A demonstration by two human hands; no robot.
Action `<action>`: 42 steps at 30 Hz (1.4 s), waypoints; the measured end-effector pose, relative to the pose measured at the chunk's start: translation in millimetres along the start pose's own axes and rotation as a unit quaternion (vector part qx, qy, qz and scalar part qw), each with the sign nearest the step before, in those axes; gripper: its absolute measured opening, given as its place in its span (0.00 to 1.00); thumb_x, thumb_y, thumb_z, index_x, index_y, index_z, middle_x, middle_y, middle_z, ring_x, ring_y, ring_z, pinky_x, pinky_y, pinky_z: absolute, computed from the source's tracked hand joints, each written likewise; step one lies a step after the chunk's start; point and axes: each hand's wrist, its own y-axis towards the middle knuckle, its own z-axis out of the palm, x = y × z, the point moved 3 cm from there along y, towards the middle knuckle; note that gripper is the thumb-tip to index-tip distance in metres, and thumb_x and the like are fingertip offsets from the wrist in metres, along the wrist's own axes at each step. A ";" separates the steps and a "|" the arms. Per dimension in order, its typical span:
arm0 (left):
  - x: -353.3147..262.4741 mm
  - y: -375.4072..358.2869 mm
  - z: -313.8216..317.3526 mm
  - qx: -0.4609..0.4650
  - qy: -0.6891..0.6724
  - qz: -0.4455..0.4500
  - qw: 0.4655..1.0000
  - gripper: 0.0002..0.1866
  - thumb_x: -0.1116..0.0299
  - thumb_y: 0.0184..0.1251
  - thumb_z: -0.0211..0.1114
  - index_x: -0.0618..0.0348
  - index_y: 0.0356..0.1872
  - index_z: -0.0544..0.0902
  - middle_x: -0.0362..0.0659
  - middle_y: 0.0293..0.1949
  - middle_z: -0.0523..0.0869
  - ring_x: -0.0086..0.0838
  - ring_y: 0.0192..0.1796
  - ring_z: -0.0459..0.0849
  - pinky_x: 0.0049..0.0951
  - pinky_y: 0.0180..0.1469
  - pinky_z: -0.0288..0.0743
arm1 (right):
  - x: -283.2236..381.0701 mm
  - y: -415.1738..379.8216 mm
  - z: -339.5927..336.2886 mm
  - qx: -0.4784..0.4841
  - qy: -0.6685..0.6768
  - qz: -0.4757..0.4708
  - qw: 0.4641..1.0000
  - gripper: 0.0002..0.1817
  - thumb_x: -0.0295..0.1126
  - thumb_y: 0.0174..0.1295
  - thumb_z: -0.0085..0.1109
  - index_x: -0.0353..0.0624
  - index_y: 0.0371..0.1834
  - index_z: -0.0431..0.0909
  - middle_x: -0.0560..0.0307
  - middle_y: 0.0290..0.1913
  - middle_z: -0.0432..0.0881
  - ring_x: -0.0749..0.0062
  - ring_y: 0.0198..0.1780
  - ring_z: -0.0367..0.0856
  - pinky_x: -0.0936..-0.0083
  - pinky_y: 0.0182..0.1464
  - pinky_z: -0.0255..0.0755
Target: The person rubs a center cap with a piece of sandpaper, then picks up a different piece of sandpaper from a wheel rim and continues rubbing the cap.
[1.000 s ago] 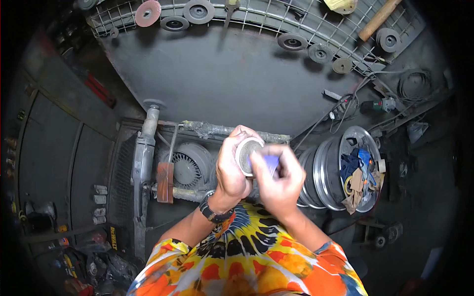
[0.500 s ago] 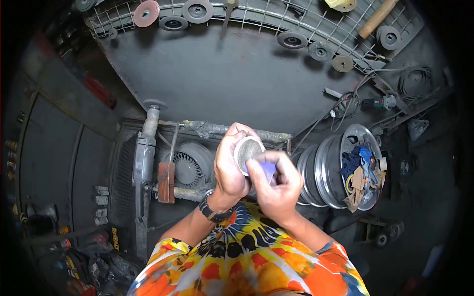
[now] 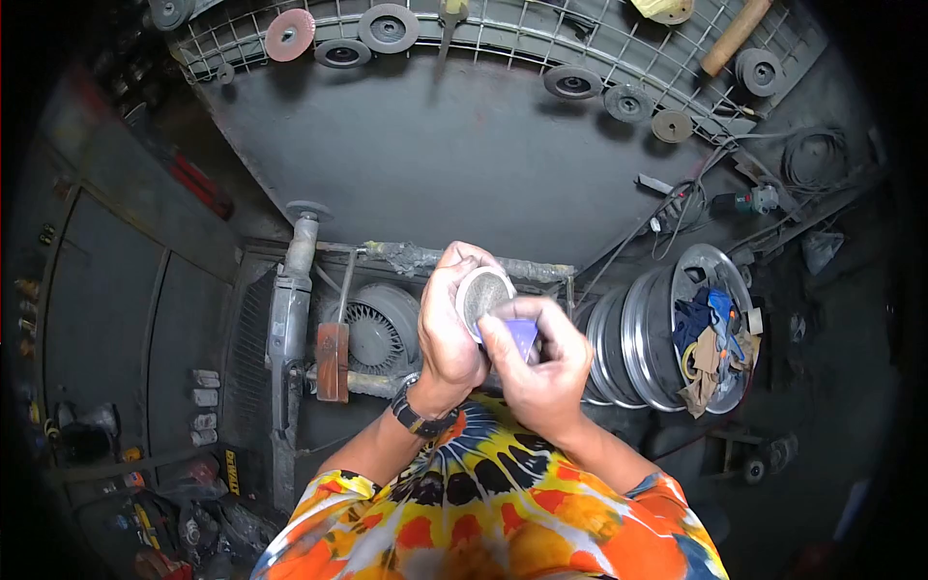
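Observation:
In the middle of the head view, my left hand (image 3: 447,319) is wrapped round a round, pale-rimmed piece (image 3: 485,298) with a grey, rough-looking face turned up. My right hand (image 3: 546,362) pinches a small purple piece (image 3: 522,335) between thumb and fingers, close against the lower right edge of the round piece. The fingertips of my right hand meet its rim. What lies inside my left palm, behind the round piece, is hidden.
Below my hands is a metal frame (image 3: 522,268) with a finned motor (image 3: 379,333). To the left stands a grey upright tool (image 3: 288,324); to the right, wheel rims (image 3: 633,338) hold rags (image 3: 710,333). Discs (image 3: 388,29) hang on a wire grid.
My hands keep nearly the same pose, with the purple piece shifted very slightly left. The surroundings have moved slightly in view.

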 end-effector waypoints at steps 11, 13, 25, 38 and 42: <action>6.8 0.2 0.3 -0.019 -0.029 0.000 0.999 0.13 0.62 0.78 0.44 0.58 0.40 0.75 0.41 0.36 0.78 0.23 0.41 0.77 0.25 0.48 0.72 | -4.9 16.9 1.4 -0.017 0.030 0.073 0.997 0.09 0.26 0.58 0.77 0.37 0.39 0.86 0.54 0.33 0.89 0.70 0.32 0.79 0.75 0.37 0.74; 5.9 -2.5 0.1 -0.011 -0.010 0.002 1.000 0.14 0.62 0.78 0.44 0.59 0.40 0.75 0.41 0.36 0.78 0.23 0.41 0.77 0.25 0.49 0.72 | -2.9 13.6 2.4 -0.034 0.104 0.102 0.989 0.09 0.26 0.58 0.77 0.37 0.38 0.86 0.54 0.33 0.89 0.69 0.32 0.79 0.73 0.40 0.75; 1.5 3.2 -1.0 -0.003 0.023 0.023 0.999 0.13 0.64 0.78 0.45 0.59 0.40 0.76 0.41 0.35 0.78 0.22 0.40 0.77 0.24 0.46 0.72 | -7.6 10.6 1.6 0.025 0.013 0.048 0.998 0.07 0.25 0.66 0.72 0.34 0.41 0.83 0.63 0.35 0.85 0.88 0.36 0.79 0.85 0.37 0.74; 3.4 1.9 -5.3 -0.009 0.030 0.007 0.999 0.14 0.62 0.78 0.45 0.59 0.39 0.76 0.40 0.35 0.78 0.22 0.39 0.76 0.24 0.45 0.72 | -5.2 5.3 3.7 0.005 0.029 0.022 0.999 0.10 0.28 0.59 0.76 0.39 0.40 0.86 0.53 0.31 0.86 0.71 0.31 0.79 0.74 0.37 0.75; 6.9 0.7 -4.5 -0.011 0.000 -0.011 1.000 0.13 0.63 0.79 0.45 0.58 0.39 0.76 0.40 0.35 0.77 0.22 0.38 0.76 0.25 0.44 0.72 | -6.0 9.0 2.2 -0.007 0.049 0.080 0.996 0.09 0.27 0.60 0.76 0.38 0.39 0.86 0.53 0.31 0.87 0.71 0.33 0.81 0.74 0.37 0.76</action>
